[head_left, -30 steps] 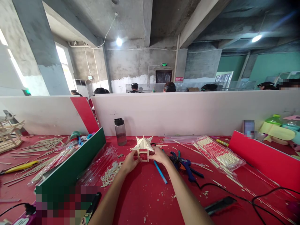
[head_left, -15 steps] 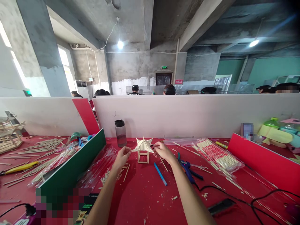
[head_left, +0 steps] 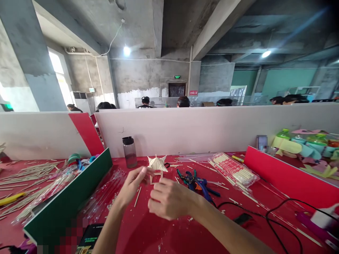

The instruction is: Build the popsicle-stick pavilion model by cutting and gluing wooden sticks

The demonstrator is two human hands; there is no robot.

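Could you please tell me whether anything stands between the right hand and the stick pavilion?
No object visibly stands between the right hand and the stick pavilion; only the left hand overlaps its lower left in view.

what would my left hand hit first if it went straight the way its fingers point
Probably the small stick house: the fingers of the left hand aim at it and overlap it in the view, though any gap in depth is unclear.
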